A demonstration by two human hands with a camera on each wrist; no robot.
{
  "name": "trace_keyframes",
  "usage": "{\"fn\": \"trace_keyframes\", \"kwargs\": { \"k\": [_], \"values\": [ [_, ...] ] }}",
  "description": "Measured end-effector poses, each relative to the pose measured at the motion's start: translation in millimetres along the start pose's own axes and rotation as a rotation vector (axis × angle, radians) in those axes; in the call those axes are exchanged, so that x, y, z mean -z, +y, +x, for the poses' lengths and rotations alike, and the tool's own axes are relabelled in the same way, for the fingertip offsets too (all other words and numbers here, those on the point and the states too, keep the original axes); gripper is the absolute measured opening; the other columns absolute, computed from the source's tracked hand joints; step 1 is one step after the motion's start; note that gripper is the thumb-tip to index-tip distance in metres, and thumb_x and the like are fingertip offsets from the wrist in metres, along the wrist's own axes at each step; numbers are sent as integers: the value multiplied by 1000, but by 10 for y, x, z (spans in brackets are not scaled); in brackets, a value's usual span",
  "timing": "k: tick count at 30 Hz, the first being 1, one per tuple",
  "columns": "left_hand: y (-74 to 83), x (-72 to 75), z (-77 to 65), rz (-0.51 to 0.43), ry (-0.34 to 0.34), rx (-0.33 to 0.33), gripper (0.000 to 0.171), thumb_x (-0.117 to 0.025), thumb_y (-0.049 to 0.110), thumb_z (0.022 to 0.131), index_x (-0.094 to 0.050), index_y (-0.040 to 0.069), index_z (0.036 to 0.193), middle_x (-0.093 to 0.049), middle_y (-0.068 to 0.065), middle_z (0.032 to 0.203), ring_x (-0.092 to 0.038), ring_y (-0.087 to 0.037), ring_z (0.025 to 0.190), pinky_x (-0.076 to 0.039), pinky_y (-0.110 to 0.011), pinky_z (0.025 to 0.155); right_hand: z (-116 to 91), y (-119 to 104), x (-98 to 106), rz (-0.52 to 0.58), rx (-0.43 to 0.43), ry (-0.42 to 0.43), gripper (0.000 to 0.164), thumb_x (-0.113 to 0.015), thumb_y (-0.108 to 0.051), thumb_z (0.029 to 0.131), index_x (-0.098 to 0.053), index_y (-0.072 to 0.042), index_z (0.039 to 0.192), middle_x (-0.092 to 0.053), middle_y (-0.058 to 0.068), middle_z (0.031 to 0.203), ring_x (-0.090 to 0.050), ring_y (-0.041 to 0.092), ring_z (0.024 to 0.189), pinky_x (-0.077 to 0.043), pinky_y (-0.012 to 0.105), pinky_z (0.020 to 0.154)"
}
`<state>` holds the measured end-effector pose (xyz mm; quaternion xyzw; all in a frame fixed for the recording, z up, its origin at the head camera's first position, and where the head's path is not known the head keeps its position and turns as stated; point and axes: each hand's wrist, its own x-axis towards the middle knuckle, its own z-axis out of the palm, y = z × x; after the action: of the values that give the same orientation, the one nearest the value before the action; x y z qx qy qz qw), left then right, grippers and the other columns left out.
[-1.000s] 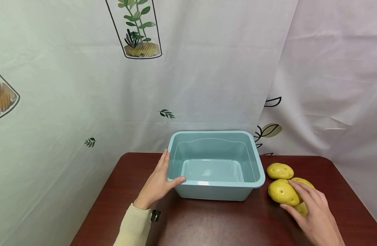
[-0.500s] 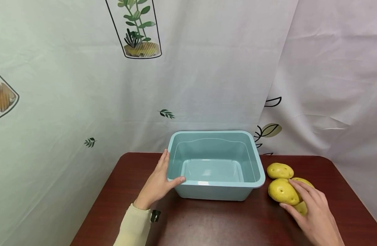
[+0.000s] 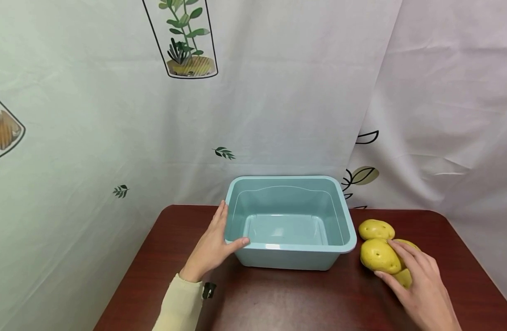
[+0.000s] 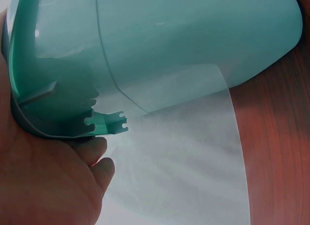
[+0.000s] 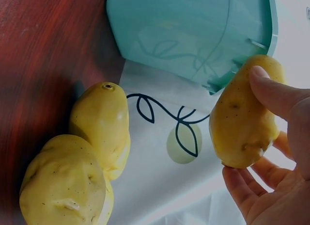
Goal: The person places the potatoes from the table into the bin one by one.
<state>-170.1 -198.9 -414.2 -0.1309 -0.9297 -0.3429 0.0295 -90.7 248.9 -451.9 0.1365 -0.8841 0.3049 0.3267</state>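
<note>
My right hand [image 3: 425,285] grips a yellow potato [image 3: 378,255] between thumb and fingertips. In the right wrist view, this potato [image 5: 247,113] is held off the table, apart from the others. Behind it sits a potato [image 3: 376,229]; two more are partly covered by the hand and the held one. The light blue plastic basin [image 3: 292,247] stands at the middle of the table with nothing inside. My left hand [image 3: 208,253] rests at its front-left corner, fingers straight along the left side and thumb on the front rim. The left wrist view shows fingertips beneath the rim [image 4: 53,135].
The dark red wooden table [image 3: 274,299] has rounded back corners. Directly behind it hangs a pale curtain [image 3: 286,115] with printed plants. The several potatoes lie to the right of the basin, with a narrow gap between.
The potato in my right hand has risen very slightly, and the hand has shifted a little left with it. My left hand and the basin have stayed put.
</note>
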Motion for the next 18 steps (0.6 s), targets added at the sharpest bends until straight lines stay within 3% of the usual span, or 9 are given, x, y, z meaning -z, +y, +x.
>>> {"fn": "trace_keyframes", "kwargs": {
  "k": [8,14,18],
  "values": [
    [-18,-9,-2,-5,-1,5,114,-68,67,84,-8,9,162,3,8,168,-16,-24,153,-32,-56,113,50,-46,-23,6,-8,-2,80,-93,-7,63,-62,-6,136,-57,19,125,-44,41,110,-15,10,101],
    [-24,-16,6,-3,-4,2,115,-65,72,83,-8,9,162,3,8,168,-16,-24,153,-32,-56,113,71,-61,-28,2,-8,-4,79,-93,-6,62,-61,-5,135,-56,21,126,-44,42,110,-14,11,102],
    [-24,-18,10,-3,-2,0,113,-68,67,85,-8,9,162,3,8,168,-16,-24,153,-32,-56,113,88,-70,-32,2,-10,2,79,-92,-6,63,-61,-5,135,-56,21,127,-44,43,110,-15,11,102]
  ]
}}
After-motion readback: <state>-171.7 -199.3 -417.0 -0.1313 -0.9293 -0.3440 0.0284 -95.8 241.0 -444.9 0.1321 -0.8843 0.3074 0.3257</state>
